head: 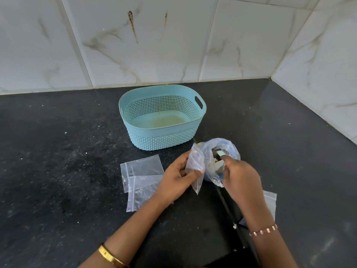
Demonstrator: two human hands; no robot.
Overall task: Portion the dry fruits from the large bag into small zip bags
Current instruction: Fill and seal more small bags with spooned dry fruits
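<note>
Head view: left hand (176,176) holds a small zip bag (195,167) upright, thumb and fingers pinched on it. Right hand (238,176) reaches into the large bag (222,149) on the desk (58,151), fingers curled inside; what they grip cannot be told. Spare zip bags (142,175) lie left. Blue basket (162,117) stands behind.

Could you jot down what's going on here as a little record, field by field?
Left hand: holds a small zip bag upright
Right hand: fingers reach into the large bag, pinching dry fruit
Spare zip bags: lying flat left of the hands; another under the right forearm
Basket: light blue, no bags inside, behind the bags
Surface: black counter
</note>
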